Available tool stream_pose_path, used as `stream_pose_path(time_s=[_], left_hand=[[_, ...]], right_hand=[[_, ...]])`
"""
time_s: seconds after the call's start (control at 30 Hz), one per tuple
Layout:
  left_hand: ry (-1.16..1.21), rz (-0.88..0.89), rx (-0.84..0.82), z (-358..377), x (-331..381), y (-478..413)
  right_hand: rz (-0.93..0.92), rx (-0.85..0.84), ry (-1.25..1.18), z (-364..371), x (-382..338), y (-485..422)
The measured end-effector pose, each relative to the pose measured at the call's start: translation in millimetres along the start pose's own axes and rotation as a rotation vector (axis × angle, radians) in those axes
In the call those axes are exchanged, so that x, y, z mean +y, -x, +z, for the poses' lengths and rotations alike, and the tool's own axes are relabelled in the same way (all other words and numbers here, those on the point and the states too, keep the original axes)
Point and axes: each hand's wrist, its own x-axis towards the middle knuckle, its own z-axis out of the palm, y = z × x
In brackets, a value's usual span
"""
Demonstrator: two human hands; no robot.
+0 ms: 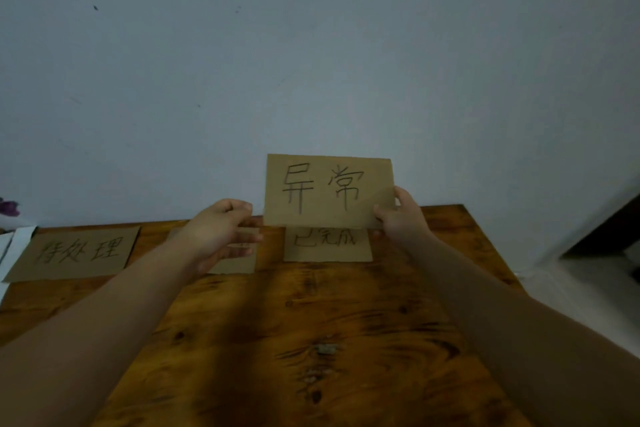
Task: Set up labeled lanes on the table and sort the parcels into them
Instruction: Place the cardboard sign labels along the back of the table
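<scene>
Brown rectangular cardboard label reading 异常 (329, 191) hangs above the brown wooden table (311, 340), pinched by the right hand (401, 215), left hand (218, 232) relaxed and empty; three similar labels (74, 253) lie placed, no parcels in view.

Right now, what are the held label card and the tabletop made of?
Held label card: likely brown cardboard, matte, marker-like dark strokes; flat though the right hand pinches one corner. Tabletop: wood or wood-look veneer, faint sheen, grain and knots; can't tell which.
</scene>
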Motion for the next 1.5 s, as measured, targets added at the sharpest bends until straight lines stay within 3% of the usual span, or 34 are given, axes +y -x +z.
stream_pose_path(time_s=[0.13,0.33,0.57,0.7,0.77,0.8,0.87,0.9,1.0,1.3,1.5], left_hand=[[-0.054,0.008,0.038,28.8,2.3,-12.6],[-0.105,-0.061,0.081,104.5,-27.7,-34.1],[-0.209,-0.174,0.063,187.3,-69.8,-45.3],[-0.241,-0.206,0.085,202.9,-91.3,-49.4],[-0.256,-0.225,0.093,205.0,-99.3,-50.2],[-0.266,-0.231,0.097,205.6,-101.7,-50.6],[-0.269,-0.243,0.108,206.1,-105.7,-52.7],[-0.268,-0.248,0.111,206.9,-106.8,-54.0],[-0.279,-0.248,0.102,211.3,-107.1,-55.8],[-0.285,-0.276,0.15,193.6,-118.1,-46.8],[-0.213,-0.267,0.255,141.9,-95.8,-6.4]], right_hand=[[0.008,0.133,0.204,-69.5,29.4,-38.8],[0.12,0.092,0.347,-147.9,102.7,-105.7],[0.229,0.002,0.478,-188.2,174.6,-156.4],[0.271,0.048,0.57,-190.5,196.5,-171.9],[0.183,0.082,0.738,-185.7,199.5,-163.7],[0.05,0.07,0.848,-181.8,201.3,-158.1],[-0.251,-0.085,1.039,-169.4,207.9,-146.2],[-0.317,-0.208,1.106,-162.5,211.9,-141.2],[-0.225,-0.416,1.174,-148.8,221.2,-134.5],[-0.161,-0.382,1.209,-137.3,204.3,-143.7],[-0.33,-0.484,1.097,-95.0,138.3,-94.9]])
